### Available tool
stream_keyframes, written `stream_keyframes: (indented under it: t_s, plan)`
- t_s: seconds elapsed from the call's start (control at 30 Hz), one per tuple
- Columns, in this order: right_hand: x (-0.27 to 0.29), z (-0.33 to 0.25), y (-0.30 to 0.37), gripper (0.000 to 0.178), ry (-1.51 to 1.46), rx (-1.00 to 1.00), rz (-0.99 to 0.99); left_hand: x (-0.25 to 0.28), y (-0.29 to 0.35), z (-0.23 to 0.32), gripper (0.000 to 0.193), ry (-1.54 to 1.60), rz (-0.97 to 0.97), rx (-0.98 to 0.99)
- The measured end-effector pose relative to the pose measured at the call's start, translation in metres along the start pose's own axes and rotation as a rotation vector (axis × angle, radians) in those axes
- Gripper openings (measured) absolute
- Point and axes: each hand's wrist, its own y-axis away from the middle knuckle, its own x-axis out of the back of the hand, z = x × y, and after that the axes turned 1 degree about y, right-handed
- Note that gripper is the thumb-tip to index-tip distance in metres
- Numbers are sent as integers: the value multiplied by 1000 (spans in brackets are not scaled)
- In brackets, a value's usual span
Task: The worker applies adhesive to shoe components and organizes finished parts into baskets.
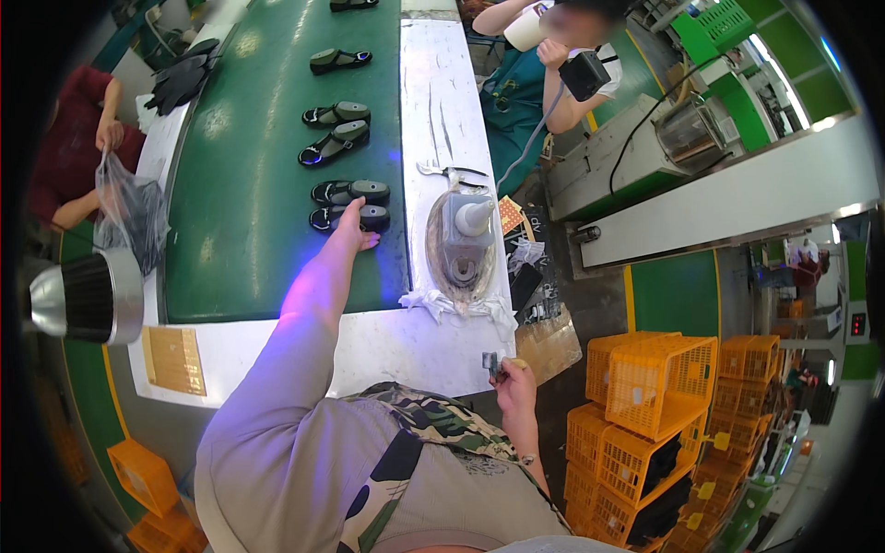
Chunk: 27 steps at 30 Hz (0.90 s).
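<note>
Pale printed lettering ran across a dark sheet just beside the right edge of the white table, partly covered by other items. At far right, a small dark display showed red lit characters, too small to make out. Yellow tags beside the orange crates bore no readable writing.

Recorded black on shoe at left hand; green on belt beneath. White, dark-streaked, on tabletop right of that hand. Grey-green on small piece in right hand. Green, black, tan camouflage on apron left of it; orange on crates rightward.
</note>
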Motion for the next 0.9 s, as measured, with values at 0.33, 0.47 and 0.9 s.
stream_keyframes:
  t_s: [0.33,0.47,0.9]
  plan:
    - [-78,-11,-13,14,242,29,-143,118,-33,-66,52,344,-624,-100]
    - [-108,-22,-9,16,290,131,-181,136,11,-57,59,214,-694,-285]
    - [-125,-26,-13,10,259,169,-234,139,263,-36,78,227,-847,-1123]
